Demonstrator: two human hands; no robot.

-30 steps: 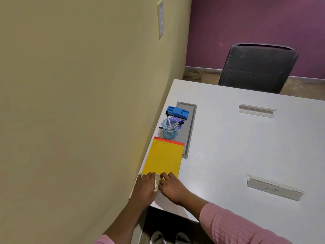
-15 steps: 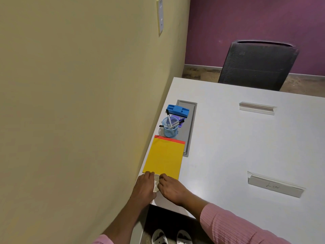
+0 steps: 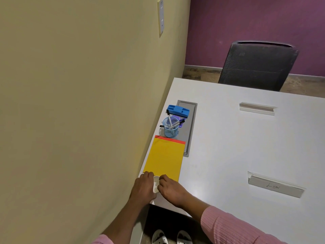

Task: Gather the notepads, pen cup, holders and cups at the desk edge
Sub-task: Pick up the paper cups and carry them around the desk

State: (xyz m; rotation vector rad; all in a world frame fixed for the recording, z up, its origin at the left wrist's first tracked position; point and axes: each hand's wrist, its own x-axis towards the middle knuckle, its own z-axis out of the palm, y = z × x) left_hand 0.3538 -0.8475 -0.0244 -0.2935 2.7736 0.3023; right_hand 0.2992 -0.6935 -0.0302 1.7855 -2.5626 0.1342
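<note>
A yellow notepad (image 3: pixel 164 158) with a red top strip lies along the desk's left edge by the wall. Just behind it stands a blue mesh pen cup (image 3: pixel 170 128) with several pens, and behind that a blue holder (image 3: pixel 178 110). At the desk's near left corner my left hand (image 3: pixel 143 188) and my right hand (image 3: pixel 171 188) are curled around a small white cup (image 3: pixel 156 184), which shows only between them. Two clear name-card holders lie on the desk: one far (image 3: pixel 257 108), one near right (image 3: pixel 275 186).
A grey cable tray (image 3: pixel 190 127) is set into the white desk (image 3: pixel 228 152) beside the pen cup. A yellow wall runs along the left. A dark mesh chair (image 3: pixel 257 65) stands at the far side. White sandals (image 3: pixel 171 237) show below the desk edge.
Both hands stay together on the white cup at the near corner. Only the camera has shifted slightly.
</note>
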